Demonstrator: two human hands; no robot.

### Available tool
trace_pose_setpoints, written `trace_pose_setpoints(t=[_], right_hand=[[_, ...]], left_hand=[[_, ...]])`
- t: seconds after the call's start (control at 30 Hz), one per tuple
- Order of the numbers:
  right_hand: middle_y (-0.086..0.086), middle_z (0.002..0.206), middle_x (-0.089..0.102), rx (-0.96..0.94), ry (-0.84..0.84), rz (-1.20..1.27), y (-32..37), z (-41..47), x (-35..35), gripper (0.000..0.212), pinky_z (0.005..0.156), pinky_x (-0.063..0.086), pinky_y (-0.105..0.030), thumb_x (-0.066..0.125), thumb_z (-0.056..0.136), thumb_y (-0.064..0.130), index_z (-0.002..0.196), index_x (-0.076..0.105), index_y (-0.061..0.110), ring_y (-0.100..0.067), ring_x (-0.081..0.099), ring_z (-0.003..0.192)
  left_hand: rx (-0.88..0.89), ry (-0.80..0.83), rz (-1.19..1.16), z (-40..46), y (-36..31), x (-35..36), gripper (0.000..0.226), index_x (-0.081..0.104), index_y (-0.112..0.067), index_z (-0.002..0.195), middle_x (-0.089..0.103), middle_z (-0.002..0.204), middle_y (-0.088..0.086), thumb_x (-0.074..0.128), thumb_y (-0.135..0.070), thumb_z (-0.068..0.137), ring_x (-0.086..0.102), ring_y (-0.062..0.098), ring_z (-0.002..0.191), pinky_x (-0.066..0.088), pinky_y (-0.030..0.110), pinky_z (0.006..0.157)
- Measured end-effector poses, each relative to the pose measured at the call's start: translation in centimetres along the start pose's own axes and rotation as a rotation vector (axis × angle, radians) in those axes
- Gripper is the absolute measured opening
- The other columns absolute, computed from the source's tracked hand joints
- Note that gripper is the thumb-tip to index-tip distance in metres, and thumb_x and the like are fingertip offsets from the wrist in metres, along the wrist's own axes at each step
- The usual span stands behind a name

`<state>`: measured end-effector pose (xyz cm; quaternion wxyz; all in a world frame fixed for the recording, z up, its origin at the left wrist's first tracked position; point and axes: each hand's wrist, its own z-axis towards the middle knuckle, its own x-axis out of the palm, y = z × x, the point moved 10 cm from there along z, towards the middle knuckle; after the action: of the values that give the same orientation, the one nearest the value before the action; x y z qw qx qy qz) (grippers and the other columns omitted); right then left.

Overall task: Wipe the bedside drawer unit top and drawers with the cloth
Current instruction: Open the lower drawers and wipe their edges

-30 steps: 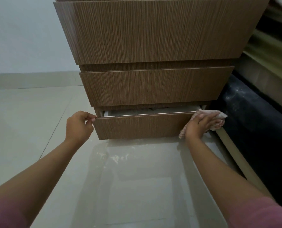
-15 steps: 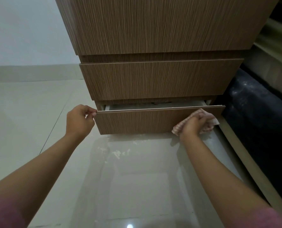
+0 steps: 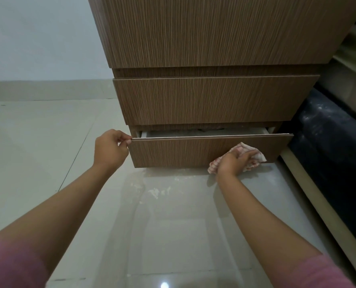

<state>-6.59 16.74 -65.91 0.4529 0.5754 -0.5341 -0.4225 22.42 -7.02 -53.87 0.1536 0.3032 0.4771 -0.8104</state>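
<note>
Cloth [image 3: 242, 157] moved lower (one of three drawers [image 3: 204, 151]).

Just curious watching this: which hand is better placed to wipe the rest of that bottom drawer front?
The right hand: it already presses the cloth against the bottom drawer front, near its right end. The left hand has a grip on the front's top left corner, probably steadying the open drawer.

- Three wood-grain brown drawer fronts [image 3: 204, 151] are showing
- One pink-and-white checked cloth [image 3: 254, 157] is showing
- Two bare hands [image 3: 109, 150] are showing
</note>
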Motion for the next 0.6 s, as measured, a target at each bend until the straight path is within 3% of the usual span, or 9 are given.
trace_pose_setpoints(t=[0.1,0.17,0.3,0.4,0.5,0.6], right_hand=[[-0.008,0.159,-0.012,-0.159,0.038,-0.024,2.2,-2.3,1.7,0.064,0.118,0.011,-0.044,0.030,0.100,0.035,0.148,-0.012,0.030,-0.028,-0.001,0.146],[-0.009,0.156,-0.023,-0.216,0.082,-0.033,2.7,-4.2,3.3,0.067,0.112,-0.008,-0.032,0.033,0.100,0.033,0.148,-0.013,0.026,-0.026,-0.015,0.144],[-0.012,0.152,-0.029,-0.208,0.104,-0.052,1.1,-6.0,5.4,0.068,0.104,-0.009,-0.016,0.034,0.101,0.026,0.148,-0.013,0.017,-0.023,-0.023,0.142],[-0.012,0.152,-0.031,-0.107,0.119,-0.091,-1.3,-6.0,5.5,0.069,0.118,0.000,-0.036,0.033,0.101,0.031,0.147,-0.017,0.019,-0.027,-0.019,0.143],[-0.011,0.154,-0.026,-0.045,0.109,-0.089,-2.6,-5.7,5.3,0.071,0.116,0.021,-0.042,0.031,0.099,0.040,0.145,-0.020,0.027,-0.031,-0.007,0.145],[-0.011,0.156,-0.019,-0.091,0.098,-0.104,-1.8,-6.6,5.6,0.070,0.117,0.016,-0.046,0.031,0.098,0.042,0.146,-0.019,0.028,-0.032,-0.002,0.146]], left_hand=[[0.009,0.003,0.004,-0.1,-0.1,-0.1,0.011,0.072,-0.007,0.085,0.066,0.085,0.006,0.063,-0.002,0.080,0.054,0.014,0.072,0.040,0.023,0.070],[0.013,0.005,-0.001,0.0,-0.2,-0.1,0.012,0.072,-0.006,0.085,0.066,0.085,0.006,0.063,-0.002,0.080,0.054,0.014,0.072,0.039,0.023,0.070],[0.007,0.027,-0.009,0.0,-0.2,-0.1,0.011,0.072,-0.007,0.085,0.065,0.085,0.005,0.062,-0.003,0.081,0.055,0.014,0.074,0.040,0.023,0.071],[-0.001,0.046,-0.011,0.1,-0.1,-0.1,0.011,0.072,-0.008,0.086,0.064,0.084,0.003,0.063,-0.005,0.081,0.054,0.012,0.074,0.038,0.018,0.069],[0.001,0.062,-0.010,0.1,-0.1,-0.1,0.011,0.072,-0.009,0.085,0.062,0.083,0.000,0.063,-0.006,0.080,0.052,0.009,0.071,0.033,0.004,0.060],[-0.001,0.079,-0.022,0.3,0.1,0.0,0.011,0.072,-0.011,0.085,0.062,0.083,0.000,0.063,-0.006,0.081,0.054,0.011,0.073,0.033,0.008,0.061]])
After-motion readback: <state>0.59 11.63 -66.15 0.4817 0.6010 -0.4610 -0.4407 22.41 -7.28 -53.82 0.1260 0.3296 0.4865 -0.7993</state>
